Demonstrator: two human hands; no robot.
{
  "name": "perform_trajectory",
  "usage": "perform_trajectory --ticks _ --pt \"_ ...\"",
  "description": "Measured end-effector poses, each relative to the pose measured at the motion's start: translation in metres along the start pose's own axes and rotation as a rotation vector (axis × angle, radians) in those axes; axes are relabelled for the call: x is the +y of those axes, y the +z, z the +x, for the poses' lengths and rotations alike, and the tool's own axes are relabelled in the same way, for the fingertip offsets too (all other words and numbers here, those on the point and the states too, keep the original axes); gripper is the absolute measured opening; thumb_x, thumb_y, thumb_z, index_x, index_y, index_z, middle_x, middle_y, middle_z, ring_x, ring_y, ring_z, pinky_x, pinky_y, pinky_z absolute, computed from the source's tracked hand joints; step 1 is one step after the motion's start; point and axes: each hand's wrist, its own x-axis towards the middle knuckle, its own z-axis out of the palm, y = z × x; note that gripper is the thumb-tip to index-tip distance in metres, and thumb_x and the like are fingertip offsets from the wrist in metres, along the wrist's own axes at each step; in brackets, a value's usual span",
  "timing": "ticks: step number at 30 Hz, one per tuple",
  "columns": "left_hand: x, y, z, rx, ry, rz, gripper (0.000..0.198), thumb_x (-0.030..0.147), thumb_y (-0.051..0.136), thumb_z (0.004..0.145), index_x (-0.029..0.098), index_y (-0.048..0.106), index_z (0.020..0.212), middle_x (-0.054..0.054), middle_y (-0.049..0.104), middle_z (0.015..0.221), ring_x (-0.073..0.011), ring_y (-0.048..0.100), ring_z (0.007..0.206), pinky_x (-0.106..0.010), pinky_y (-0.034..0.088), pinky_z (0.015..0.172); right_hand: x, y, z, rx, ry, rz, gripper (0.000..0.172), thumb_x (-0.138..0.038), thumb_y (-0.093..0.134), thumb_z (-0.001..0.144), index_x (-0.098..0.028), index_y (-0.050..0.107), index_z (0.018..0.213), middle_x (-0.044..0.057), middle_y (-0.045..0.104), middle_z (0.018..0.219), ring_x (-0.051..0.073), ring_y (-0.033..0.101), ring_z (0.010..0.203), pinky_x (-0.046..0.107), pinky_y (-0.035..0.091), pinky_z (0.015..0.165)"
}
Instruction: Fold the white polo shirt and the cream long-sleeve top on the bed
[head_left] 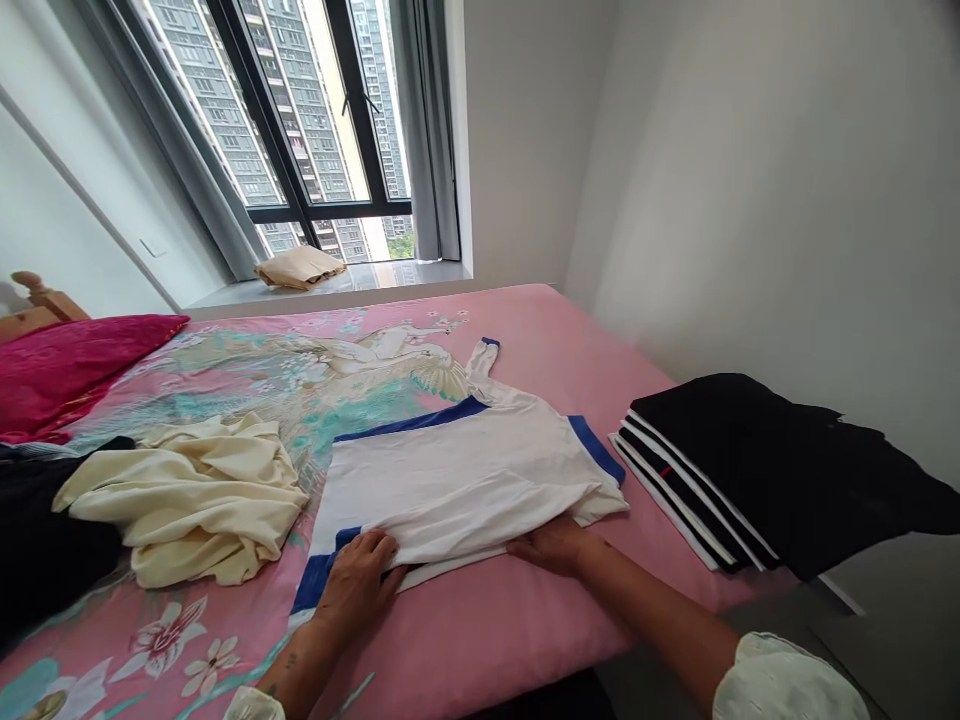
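Bed [562, 345]: shirt [450, 450] near the front edge; left hand [360, 580] at its near edge, toward the left; right hand [553, 548] farther right, partly under it. Left of shirt: cloth [210, 500]; garment [52, 550] left of and touching cloth. Behind these: pillow [75, 370]. Right of shirt: clothes stack [735, 450]. Behind bed: windowsill [390, 273], bundle [300, 268] upon it; window [304, 130] behind.

Over my remote feed I see a bed [450, 640], its pink sheet [547, 330] printed with flowers and pale birds. On it I count 1 white shirt [442, 470] with blue trim, spread near the front edge, 1 crumpled cream garment [210, 490] touching 1 black garment [60, 540], a red pillow [82, 370] behind them, and stacked black-and-white clothes [735, 440] at the right edge
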Motion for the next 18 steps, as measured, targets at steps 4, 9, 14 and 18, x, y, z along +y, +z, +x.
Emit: perform_trajectory --ticks 4,9,14,18 --pt "0.004 -0.007 0.007 0.005 -0.025 -0.041 0.024 0.048 0.055 0.081 0.026 0.065 0.084 -0.004 0.064 0.095 -0.0213 0.061 0.087 -0.036 0.049 0.078 0.000 0.004 -0.002 0.024 -0.039 -0.002 0.071 -0.054 0.046 0.085 -0.022 0.027 0.146 0.004 0.018 0.153 0.028 0.010 0.142 0.043 0.014 0.116" --pt "0.038 -0.022 0.051 0.023 -0.105 -0.148 0.031 0.045 0.041 0.089 0.026 0.066 0.090 -0.005 0.065 0.101 -0.0225 0.057 0.098 -0.039 0.043 0.087 -0.002 0.007 -0.005 0.073 -0.049 -0.022 0.069 -0.053 0.046 0.086 -0.023 0.029 0.145 0.005 0.022 0.152 0.027 0.018 0.140 0.043 0.015 0.115" --pt "0.103 -0.013 0.131 -0.146 -0.152 -0.232 0.036 0.040 0.034 0.090 0.025 0.065 0.099 -0.007 0.065 0.107 -0.0252 0.054 0.106 -0.043 0.038 0.092 -0.005 0.001 -0.008 0.193 -0.107 -0.047 0.067 -0.050 0.045 0.088 -0.025 0.024 0.146 0.003 0.026 0.151 0.025 0.026 0.138 0.041 0.021 0.114" --pt "0.129 0.013 0.179 -0.249 -0.270 -0.245 0.042 0.048 0.037 0.086 0.020 0.067 0.080 -0.013 0.068 0.095 -0.0308 0.058 0.096 -0.047 0.041 0.082 -0.006 -0.007 -0.009 0.194 -0.124 -0.027 0.066 -0.050 0.044 0.088 -0.025 0.026 0.146 0.004 0.030 0.149 0.026 0.029 0.136 0.042 0.022 0.113"
